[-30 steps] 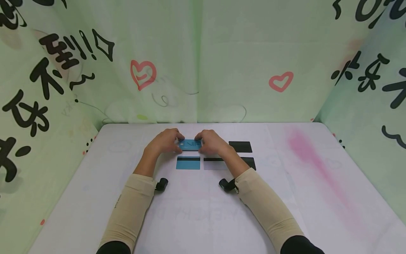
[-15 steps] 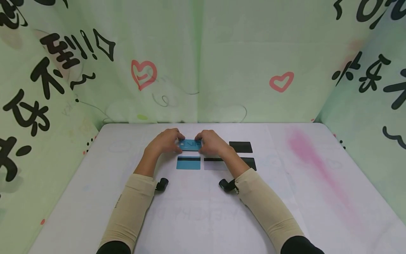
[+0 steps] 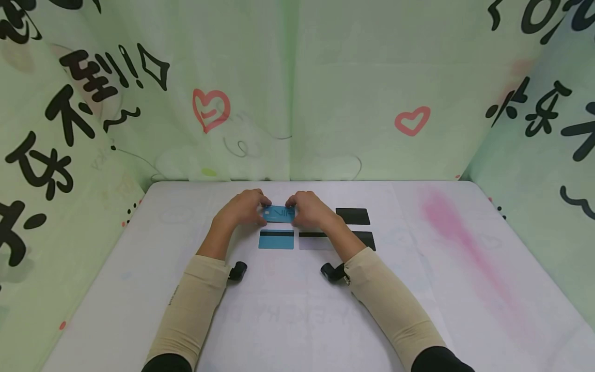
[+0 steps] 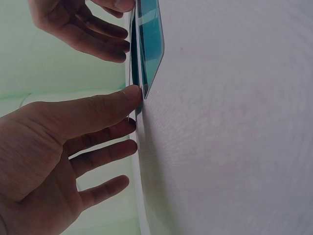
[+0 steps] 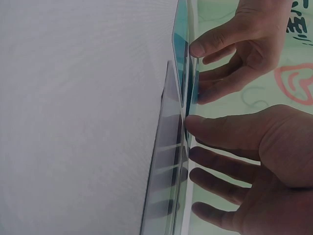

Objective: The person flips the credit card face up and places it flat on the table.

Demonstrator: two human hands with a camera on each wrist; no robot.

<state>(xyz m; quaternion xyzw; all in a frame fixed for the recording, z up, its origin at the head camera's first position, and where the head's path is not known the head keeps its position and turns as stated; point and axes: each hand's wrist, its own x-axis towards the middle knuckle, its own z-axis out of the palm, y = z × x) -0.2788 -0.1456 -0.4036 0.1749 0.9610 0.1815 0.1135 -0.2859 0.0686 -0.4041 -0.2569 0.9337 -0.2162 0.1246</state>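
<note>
A light blue card with "VIP" on it point(image 3: 279, 214) lies in the back row, between my two hands. My left hand point(image 3: 244, 208) holds its left end by thumb and finger; my right hand point(image 3: 310, 209) has the right end the same way. In both wrist views the other fingers stretch out straight behind. Just in front is a blue card with a black stripe point(image 3: 276, 240). To its right lies a pale grey striped card point(image 3: 311, 242), partly under my right wrist.
Farther right are a black card point(image 3: 352, 216) in the back row and another black card point(image 3: 365, 239) in the front row, half covered by my right forearm. The white tabletop point(image 3: 288, 320) ends at a green curtain point(image 3: 334, 129) behind the cards.
</note>
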